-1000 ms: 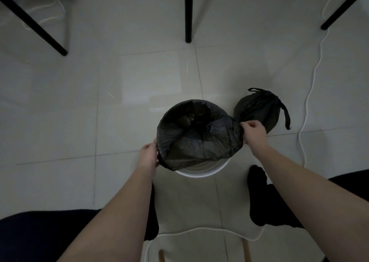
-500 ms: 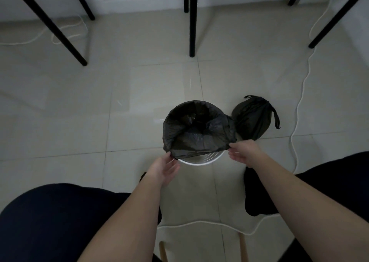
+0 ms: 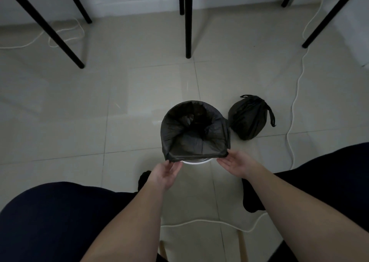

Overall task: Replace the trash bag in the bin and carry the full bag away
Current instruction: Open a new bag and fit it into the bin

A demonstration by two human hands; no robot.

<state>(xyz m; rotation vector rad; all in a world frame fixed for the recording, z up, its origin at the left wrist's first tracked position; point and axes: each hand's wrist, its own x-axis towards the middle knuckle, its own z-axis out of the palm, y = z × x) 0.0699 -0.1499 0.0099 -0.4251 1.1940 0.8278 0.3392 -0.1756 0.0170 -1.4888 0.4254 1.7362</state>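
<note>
Grip, left hand (image 3: 166, 171): fingers loosely extended, tips at the near left corner of the liner hem. Grip, right hand (image 3: 236, 165): same posture, thumb up by the near right corner. The light is poor, and I cannot tell whether either grip pinches the plastic or only touches it.

The liner (image 3: 194, 142) sits in the bin, mouth open, cuffed over the far and side rim. Its near hem runs in a straight line between the two hands, and a sliver of white bin rim (image 3: 196, 162) shows bare below it. My reading: the near side is not yet pulled over, and that is the step in hand.

Risks, as I judge them from here:
- Hem drawn down unevenly: the far side could pop off the rim and the liner slump inside.
- Thin film stretched taut at the corners: it could tear at the fingertips under a hard pull.
- The bin looks light, so a one-sided tug may tip or slide it on the tiled floor (image 3: 79, 122).
- White cord (image 3: 295, 94) passes close to the full bag and loops near the feet: a trip hazard at carry-out.

Full bag (image 3: 248, 120): dark, rounded, drawn shut at the top with a tie hanging at its right. It stands on the floor just beside the bin, on the right, untouched. Liner: dark, thin, creased, with slack folds bunched at the bottom.
</note>
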